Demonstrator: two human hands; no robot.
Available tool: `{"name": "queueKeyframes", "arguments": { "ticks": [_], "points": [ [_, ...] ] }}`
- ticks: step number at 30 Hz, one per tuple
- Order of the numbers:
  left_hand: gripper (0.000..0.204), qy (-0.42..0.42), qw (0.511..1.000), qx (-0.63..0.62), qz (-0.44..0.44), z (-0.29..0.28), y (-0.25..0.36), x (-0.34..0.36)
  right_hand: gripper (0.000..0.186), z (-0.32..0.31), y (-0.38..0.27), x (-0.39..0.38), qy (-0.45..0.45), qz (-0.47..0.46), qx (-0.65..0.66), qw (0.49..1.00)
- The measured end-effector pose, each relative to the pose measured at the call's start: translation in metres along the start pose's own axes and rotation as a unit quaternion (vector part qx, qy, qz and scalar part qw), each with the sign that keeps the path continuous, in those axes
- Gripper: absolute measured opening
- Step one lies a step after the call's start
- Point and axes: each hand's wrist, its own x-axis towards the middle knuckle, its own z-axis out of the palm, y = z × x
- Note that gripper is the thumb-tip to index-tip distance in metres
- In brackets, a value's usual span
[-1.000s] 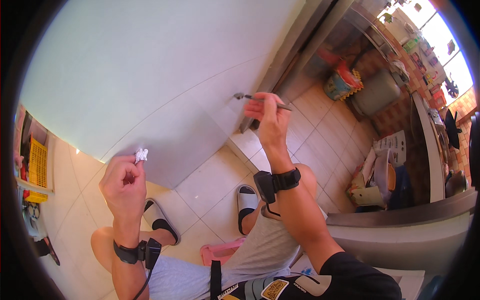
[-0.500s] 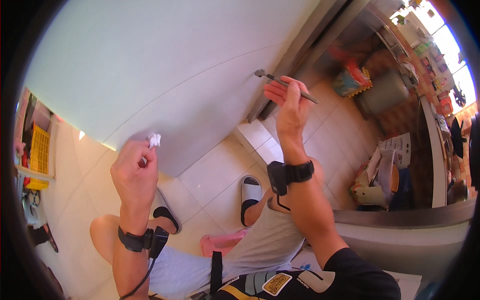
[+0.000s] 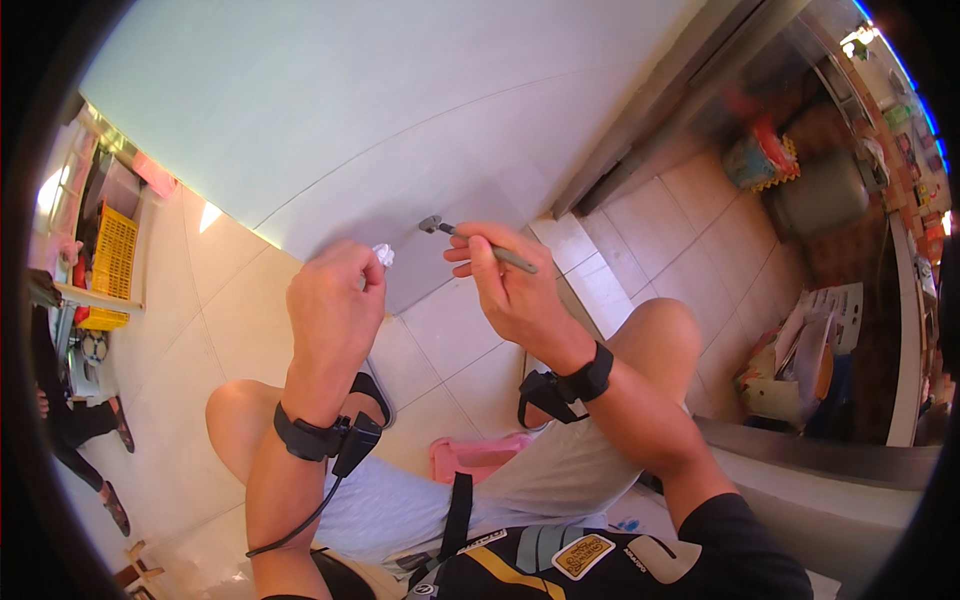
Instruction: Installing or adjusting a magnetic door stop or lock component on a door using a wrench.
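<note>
A crumpled white wad [image 3: 384, 254], like tissue, is pinched between the thumb and fingertips of my left hand [image 3: 332, 295]. To its right, my right hand [image 3: 515, 285] grips a slim tool with a grey-green handle [image 3: 517, 261], held much like a pen. Its small dark grey head points left toward the wad; its exact kind is unclear. Both hands are in front of a large pale, smooth panel [image 3: 330, 110] with a thin curved line across it. Whether the tool's head touches the panel, I cannot tell.
A pink plastic stool [image 3: 465, 458] is on the tiled floor between my legs. At right are a doorway frame [image 3: 660, 110], a grey cylinder [image 3: 820, 195] and a box of odds and ends [image 3: 785, 375]. Yellow crates [image 3: 115, 250] and another person's legs [image 3: 85, 430] appear at left.
My hands have come closer together: the left moved right with the wad, the right moved left and down with the tool. The view has shifted, and another person's legs show more at left.
</note>
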Motion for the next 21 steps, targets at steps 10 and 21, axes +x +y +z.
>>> {"name": "queueKeyframes", "arguments": {
  "ticks": [10, 21],
  "points": [
    [0.013, 0.063, 0.993, -0.072, -0.067, -0.023, 0.004, 0.000, 0.024, 0.023, -0.003, -0.017, -0.088, -0.098, -0.044, 0.990],
    [0.012, -0.150, 0.972, 0.126, -0.127, -0.040, -0.005, -0.008, 0.027, 0.039, 0.011, -0.029, -0.100, -0.126, -0.033, 0.986]
  ]
}}
